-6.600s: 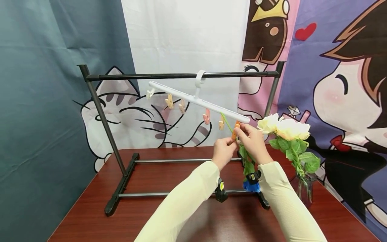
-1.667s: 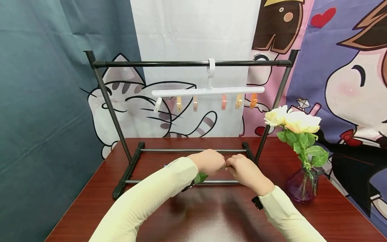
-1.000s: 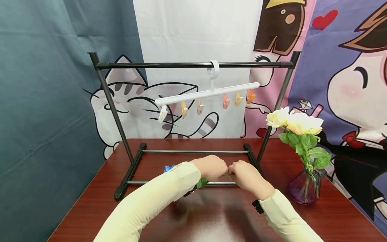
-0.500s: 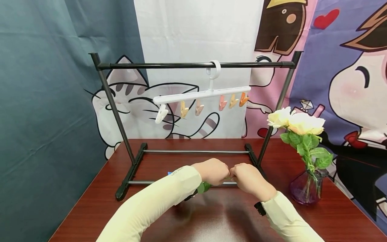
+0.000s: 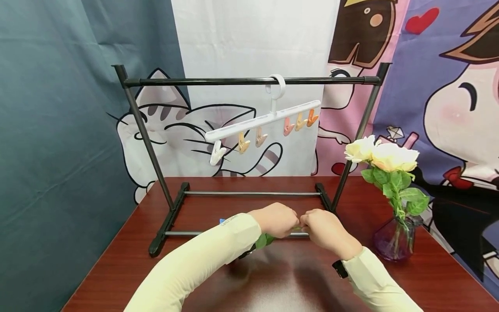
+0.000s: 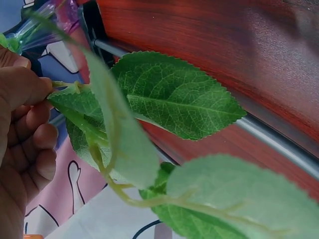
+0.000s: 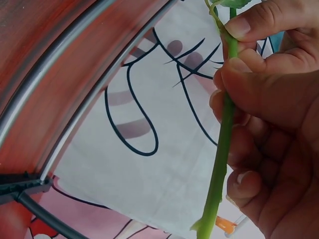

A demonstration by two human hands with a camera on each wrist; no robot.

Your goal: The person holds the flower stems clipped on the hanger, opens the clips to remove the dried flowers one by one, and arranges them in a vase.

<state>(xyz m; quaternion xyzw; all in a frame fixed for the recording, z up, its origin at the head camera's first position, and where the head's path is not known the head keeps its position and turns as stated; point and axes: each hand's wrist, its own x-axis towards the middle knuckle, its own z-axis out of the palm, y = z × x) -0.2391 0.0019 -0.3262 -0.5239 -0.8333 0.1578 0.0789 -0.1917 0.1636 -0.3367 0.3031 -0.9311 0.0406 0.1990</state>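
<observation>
My left hand point(image 5: 276, 219) and right hand point(image 5: 325, 229) meet in front of the rack. Both pinch the green stem point(image 7: 219, 159) of a blue flower point(image 5: 221, 221), side by side in the right wrist view. Large toothed leaves point(image 6: 174, 94) spread from the stem beside the left hand's fingers. Only a sliver of the blue petals shows past my left sleeve. The stem's bare end runs on past the right hand. Above hangs a tilted white hanger point(image 5: 265, 119) with several clips, including an orange clothespin point(image 5: 312, 118) with nothing in it.
A black rack point(image 5: 234, 81) with metal base bars carries the hanger. To the right stands a purple glass vase point(image 5: 393, 245) holding white-yellow flowers point(image 5: 391, 157) with leaves. The red-brown table point(image 5: 124, 268) backs onto printed cloths.
Earlier both hands were at the orange clothespin, with the blue flower hanging head down there. Now the flower is off the hanger, held lower and sideways. The hanger keeps swinging.
</observation>
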